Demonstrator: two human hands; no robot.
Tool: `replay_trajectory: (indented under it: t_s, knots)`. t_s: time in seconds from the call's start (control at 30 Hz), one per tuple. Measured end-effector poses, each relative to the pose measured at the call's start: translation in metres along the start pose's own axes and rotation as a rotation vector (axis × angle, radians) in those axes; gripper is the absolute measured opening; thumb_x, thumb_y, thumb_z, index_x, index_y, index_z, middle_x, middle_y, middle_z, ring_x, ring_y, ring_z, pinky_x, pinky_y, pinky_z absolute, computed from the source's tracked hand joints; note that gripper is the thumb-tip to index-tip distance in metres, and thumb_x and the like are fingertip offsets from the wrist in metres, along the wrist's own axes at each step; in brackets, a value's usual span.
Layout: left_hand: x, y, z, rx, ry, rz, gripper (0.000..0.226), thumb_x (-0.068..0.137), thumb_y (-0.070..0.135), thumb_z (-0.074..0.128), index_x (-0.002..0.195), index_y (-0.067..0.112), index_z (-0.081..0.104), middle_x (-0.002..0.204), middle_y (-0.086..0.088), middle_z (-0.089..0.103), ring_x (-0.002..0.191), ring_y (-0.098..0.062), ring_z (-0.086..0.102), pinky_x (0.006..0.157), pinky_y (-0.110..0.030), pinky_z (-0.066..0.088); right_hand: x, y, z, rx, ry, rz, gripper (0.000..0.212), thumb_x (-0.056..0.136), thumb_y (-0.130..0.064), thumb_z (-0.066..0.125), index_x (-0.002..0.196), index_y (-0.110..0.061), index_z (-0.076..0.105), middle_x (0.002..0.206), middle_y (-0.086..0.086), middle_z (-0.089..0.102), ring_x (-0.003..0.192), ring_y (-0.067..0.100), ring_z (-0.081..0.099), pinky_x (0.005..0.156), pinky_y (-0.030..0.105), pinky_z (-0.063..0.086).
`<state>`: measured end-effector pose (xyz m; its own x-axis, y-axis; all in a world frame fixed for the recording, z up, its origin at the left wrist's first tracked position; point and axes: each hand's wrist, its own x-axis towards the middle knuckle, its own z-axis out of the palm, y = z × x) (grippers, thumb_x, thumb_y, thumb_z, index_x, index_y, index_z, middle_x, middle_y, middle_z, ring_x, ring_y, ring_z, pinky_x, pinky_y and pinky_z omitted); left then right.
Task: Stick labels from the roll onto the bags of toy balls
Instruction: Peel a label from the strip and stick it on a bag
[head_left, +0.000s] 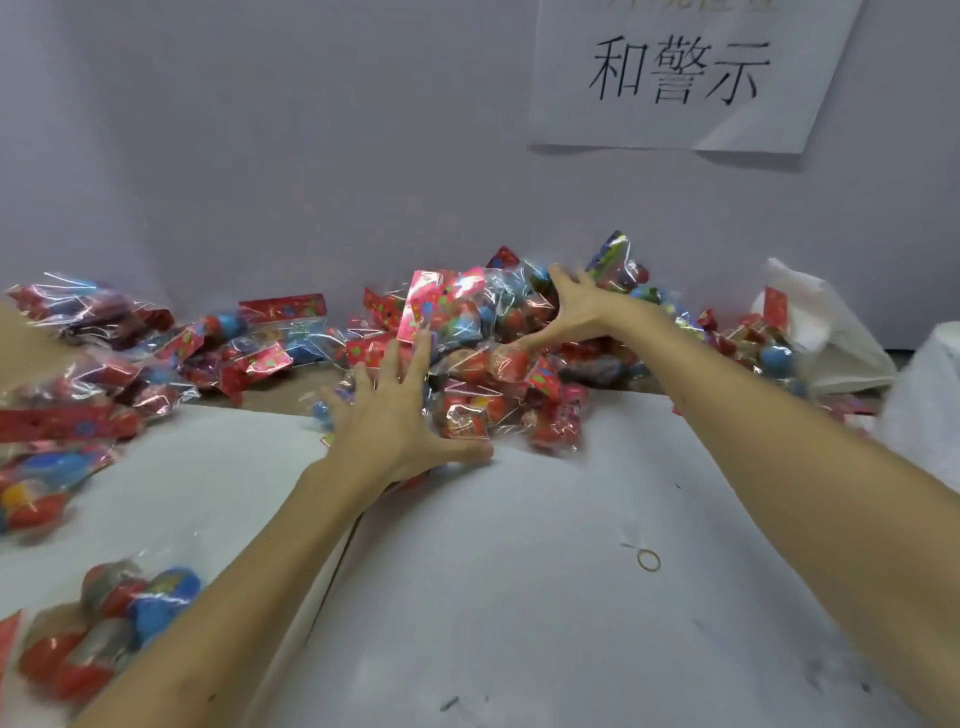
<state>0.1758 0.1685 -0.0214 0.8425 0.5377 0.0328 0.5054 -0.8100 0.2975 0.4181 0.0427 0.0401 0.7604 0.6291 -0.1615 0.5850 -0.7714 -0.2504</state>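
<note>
Cellophane bags (483, 374) piled between the hands. Left hand (395, 415), right hand (566, 317): both splayed flat on them, gripping nothing. Suggest raking few nearer, evenly.

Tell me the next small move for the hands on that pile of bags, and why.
Probably rake part of the middle pile of bags onto the bare white sheet nearer you: the left hand and right hand lie spread over it, gripping nothing, and no label roll shows.

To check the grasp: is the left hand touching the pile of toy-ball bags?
Touching. Head view: left hand, fingers spread, lies on the pile of toy-ball bags.
</note>
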Motion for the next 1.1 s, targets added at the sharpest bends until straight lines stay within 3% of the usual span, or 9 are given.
replay_trajectory:
  t_s: [0.1, 0.27, 0.43, 0.57, 0.73, 0.83, 0.93, 1.03, 1.1]
  knots:
    - [0.019, 0.003, 0.006, -0.007, 0.007, 0.032, 0.15, 0.035, 0.104, 0.04, 0.155, 0.042, -0.026, 0.172, 0.001, 0.006, 0.156, -0.044, 0.005, 0.118, -0.075, 0.009, 0.009, 0.006, 0.016, 0.057, 0.047, -0.01, 0.14, 0.06, -0.073, 0.08, 0.161, -0.03, -0.008, 0.167, 0.012, -0.018, 0.151, 0.048, 0.013, 0.119, 0.064, 0.024]
    - [0.024, 0.005, 0.013, -0.036, 0.087, 0.049, 0.146, 0.036, 0.106, 0.035, 0.156, 0.045, -0.021, 0.17, -0.003, 0.018, 0.155, -0.045, 0.011, 0.119, -0.072, 0.006, 0.003, 0.009, 0.031, 0.109, 0.176, -0.041, 0.129, 0.068, -0.063, 0.083, 0.161, -0.029, 0.001, 0.167, 0.015, 0.003, 0.149, 0.047, 0.022, 0.115, 0.064, 0.032]
    - [0.009, 0.01, 0.013, -0.063, 0.131, 0.066, 0.134, 0.055, 0.098, 0.053, 0.159, 0.045, -0.012, 0.167, -0.001, 0.03, 0.155, -0.039, 0.018, 0.121, -0.068, 0.01, -0.019, 0.004, 0.036, 0.091, 0.253, -0.063, 0.117, 0.073, -0.053, 0.084, 0.16, -0.028, 0.01, 0.166, 0.015, 0.009, 0.145, 0.045, 0.031, 0.112, 0.059, 0.04]
    - [-0.015, 0.013, 0.015, -0.085, 0.179, 0.109, 0.123, 0.066, 0.088, 0.064, 0.161, 0.045, -0.001, 0.157, 0.003, 0.047, 0.149, -0.033, 0.033, 0.122, -0.062, 0.021, -0.049, 0.002, 0.044, 0.111, 0.287, -0.114, 0.103, 0.077, -0.033, 0.084, 0.155, -0.024, 0.019, 0.155, 0.016, 0.029, 0.128, 0.039, 0.052, 0.102, 0.052, 0.05]
    - [-0.056, 0.02, 0.017, -0.159, 0.312, 0.197, 0.107, 0.069, 0.082, 0.061, 0.16, 0.044, 0.021, 0.107, 0.005, 0.071, 0.111, -0.024, 0.06, 0.102, -0.049, 0.049, -0.107, 0.002, 0.047, 0.077, 0.342, -0.233, 0.066, 0.085, -0.02, 0.076, 0.136, -0.023, 0.034, 0.13, 0.01, 0.045, 0.098, 0.035, 0.063, 0.084, 0.05, 0.055]
    - [-0.079, 0.026, 0.018, -0.158, 0.286, 0.239, 0.106, 0.071, 0.086, 0.063, 0.16, 0.046, 0.022, 0.106, 0.011, 0.071, 0.102, -0.017, 0.062, 0.094, -0.04, 0.053, -0.144, 0.004, 0.055, 0.046, 0.291, -0.281, 0.041, 0.089, -0.012, 0.067, 0.125, -0.025, 0.053, 0.113, 0.004, 0.064, 0.09, 0.025, 0.063, 0.075, 0.038, 0.054]
    - [-0.102, 0.031, 0.016, -0.193, 0.267, 0.294, 0.101, 0.071, 0.081, 0.067, 0.158, 0.048, 0.026, 0.104, 0.013, 0.071, 0.096, -0.014, 0.061, 0.085, -0.033, 0.053, -0.181, 0.012, 0.059, 0.066, 0.275, -0.273, 0.025, 0.087, -0.009, 0.066, 0.101, -0.029, 0.063, 0.098, -0.006, 0.063, 0.084, 0.016, 0.059, 0.061, 0.026, 0.043]
    - [-0.128, 0.038, 0.012, -0.283, 0.239, 0.397, 0.091, 0.068, 0.08, 0.063, 0.151, 0.055, 0.034, 0.095, 0.022, 0.07, 0.074, 0.002, 0.06, 0.069, -0.015, 0.046, -0.215, 0.023, 0.056, 0.169, 0.239, -0.269, 0.027, 0.083, -0.007, 0.069, 0.086, -0.032, 0.062, 0.095, -0.007, 0.064, 0.088, 0.017, 0.062, 0.071, 0.032, 0.051]
    - [-0.141, 0.044, 0.009, -0.33, 0.212, 0.444, 0.078, 0.07, 0.077, 0.063, 0.141, 0.069, 0.033, 0.088, 0.023, 0.071, 0.067, 0.005, 0.059, 0.066, -0.016, 0.049, -0.234, 0.033, 0.051, 0.255, 0.199, -0.273, 0.029, 0.081, -0.006, 0.071, 0.078, -0.034, 0.064, 0.089, -0.014, 0.064, 0.088, 0.015, 0.062, 0.079, 0.033, 0.052]
